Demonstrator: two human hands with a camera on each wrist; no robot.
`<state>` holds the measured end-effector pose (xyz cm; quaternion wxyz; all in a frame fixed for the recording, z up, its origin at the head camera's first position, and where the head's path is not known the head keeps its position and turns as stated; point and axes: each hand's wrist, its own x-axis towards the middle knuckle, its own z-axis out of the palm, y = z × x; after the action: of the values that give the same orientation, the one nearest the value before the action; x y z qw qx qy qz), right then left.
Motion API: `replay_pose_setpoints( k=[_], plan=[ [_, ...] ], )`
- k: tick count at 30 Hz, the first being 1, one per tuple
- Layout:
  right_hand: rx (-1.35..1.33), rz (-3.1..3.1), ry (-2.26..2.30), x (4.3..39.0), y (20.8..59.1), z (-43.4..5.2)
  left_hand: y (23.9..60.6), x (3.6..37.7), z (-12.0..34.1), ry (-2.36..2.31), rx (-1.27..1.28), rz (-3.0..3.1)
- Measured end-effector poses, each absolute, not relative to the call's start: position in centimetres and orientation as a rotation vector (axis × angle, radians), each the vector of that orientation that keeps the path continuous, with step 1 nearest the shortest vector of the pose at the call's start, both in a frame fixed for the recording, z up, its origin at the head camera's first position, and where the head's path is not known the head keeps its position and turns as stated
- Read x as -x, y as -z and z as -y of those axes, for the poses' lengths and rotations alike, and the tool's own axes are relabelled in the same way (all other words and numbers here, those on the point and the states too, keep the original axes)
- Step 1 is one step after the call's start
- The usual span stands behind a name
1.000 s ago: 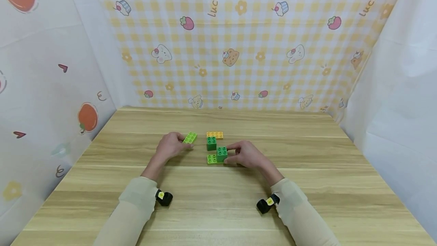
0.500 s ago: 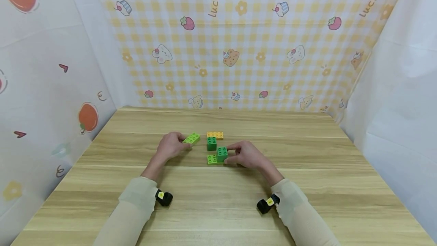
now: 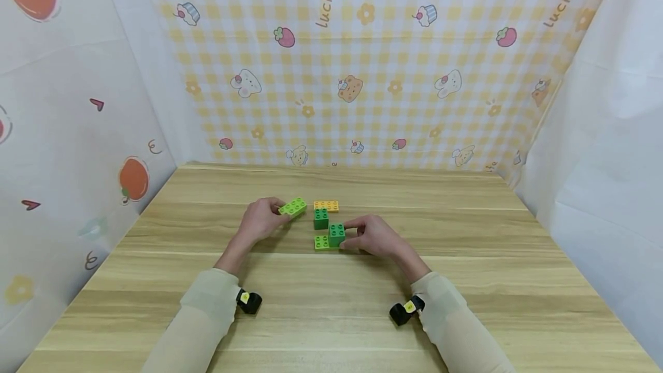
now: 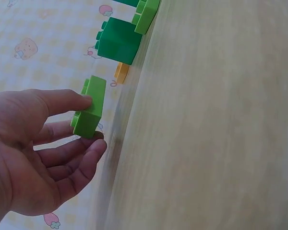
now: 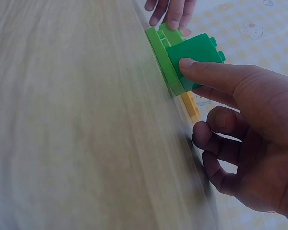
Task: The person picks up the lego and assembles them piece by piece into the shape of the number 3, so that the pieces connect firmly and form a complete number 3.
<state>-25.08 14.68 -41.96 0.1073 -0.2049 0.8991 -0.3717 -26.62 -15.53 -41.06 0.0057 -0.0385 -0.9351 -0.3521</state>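
My left hand [image 3: 261, 220] pinches a lime green building brick [image 3: 293, 206] between thumb and fingers. In the left wrist view that lime brick [image 4: 92, 108] is tilted, with its studs toward the palm. My right hand [image 3: 378, 236] pinches a green square brick [image 3: 337, 236] by its sides. That brick sits over the right part of a flat lime brick [image 3: 321, 243] on the table. The right wrist view shows my thumb pressed on the side of the green brick [image 5: 194, 55], while the other fingers curl loosely below. Whether the green brick is fully pressed down cannot be told.
Just behind stands a dark green square brick [image 3: 321, 221], between the two hands. A flat yellow-orange brick [image 3: 331, 205] lies right behind it. The wooden table [image 3: 331, 304] meets a checked cloth backdrop [image 3: 362, 114] at its far edge. White cloths hang at both sides.
The lime brick in my left hand has turned clockwise and shifted slightly right, and now looks a little raised. My right hand and the green brick have stayed in place.
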Motion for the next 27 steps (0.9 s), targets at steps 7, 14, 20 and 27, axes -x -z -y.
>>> replay_pose_setpoints(
  k=[7,14,20,27],
  plan=[
    [0.598,-2.654,1.087,25.07,42.07,-14.68,41.00,26.41,15.40,1.157,0.186,2.882],
    [0.602,-2.653,1.086,25.06,42.02,-14.66,40.76,26.35,15.32,1.213,0.217,2.834],
    [0.610,-2.657,1.078,25.09,42.05,-14.67,40.57,26.39,15.09,1.239,0.241,2.812],
    [0.614,-2.656,1.087,25.10,42.12,-14.69,40.11,26.08,14.72,1.275,0.252,2.812]
  ],
)
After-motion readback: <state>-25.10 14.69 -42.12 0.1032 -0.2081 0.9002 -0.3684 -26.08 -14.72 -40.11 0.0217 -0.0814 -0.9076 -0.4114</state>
